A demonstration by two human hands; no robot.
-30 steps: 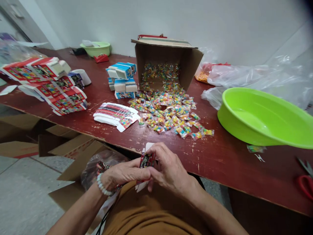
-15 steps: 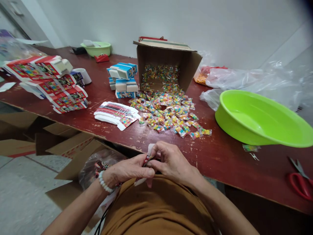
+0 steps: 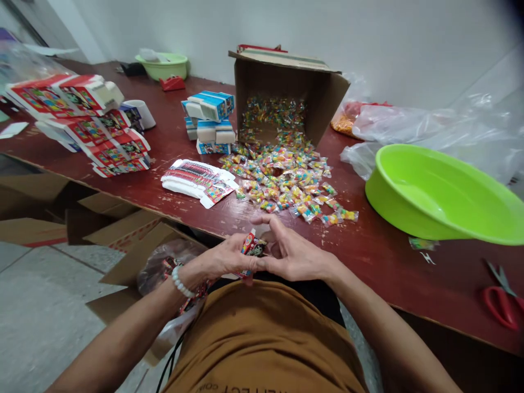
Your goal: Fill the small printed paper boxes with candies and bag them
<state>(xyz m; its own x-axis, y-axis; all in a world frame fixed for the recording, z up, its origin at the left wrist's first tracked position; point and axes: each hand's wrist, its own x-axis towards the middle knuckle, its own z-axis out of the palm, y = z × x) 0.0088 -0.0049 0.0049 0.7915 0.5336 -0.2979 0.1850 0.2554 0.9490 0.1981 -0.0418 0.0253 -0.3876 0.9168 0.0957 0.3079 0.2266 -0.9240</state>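
Close to my waist, at the table's front edge, my left hand [image 3: 224,258] is closed around a small red printed carton [image 3: 254,246]. My right hand [image 3: 295,252] meets it from the other side, its thumb pressed near the carton's lower end and its index finger arched above. My palms hide part of the carton. Just beyond my hands, a fanned stack of flat printed cartons [image 3: 192,177] lies on the table. To its right, clear-wrapped candies [image 3: 282,180] spill out of a tipped cardboard box [image 3: 327,103].
Banded bundles of red cartons [image 3: 82,98] and blue cartons [image 3: 208,106] stand on the left. A green basin [image 3: 409,207] and red-handled scissors [image 3: 501,305] lie right. Below the table edge are open cardboard boxes [image 3: 123,224] and a plastic bag [image 3: 164,256] with dark wrapped pieces.
The carton, earlier seen edge-on and mostly covered, now shows its printed face between my hands. My right index finger has lifted away from it. The camera view has shifted slightly.
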